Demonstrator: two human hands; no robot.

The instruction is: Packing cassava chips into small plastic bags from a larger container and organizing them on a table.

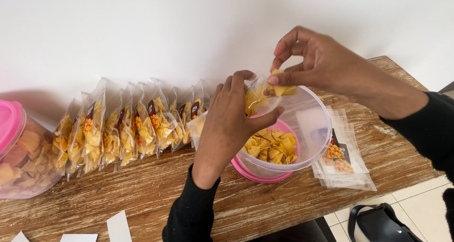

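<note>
Chips [282,88] pinched, one pouch [255,97], two tubs [302,128].

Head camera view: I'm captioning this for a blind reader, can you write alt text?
A left hand holds a small clear bag over a round clear tub of yellow chips, while the right hand drops chips into it. Filled bags line the wall on a wooden table, with empty pouches beside the tub.

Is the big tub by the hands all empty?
No, the tub has yellow chips lying in its bottom.
</note>
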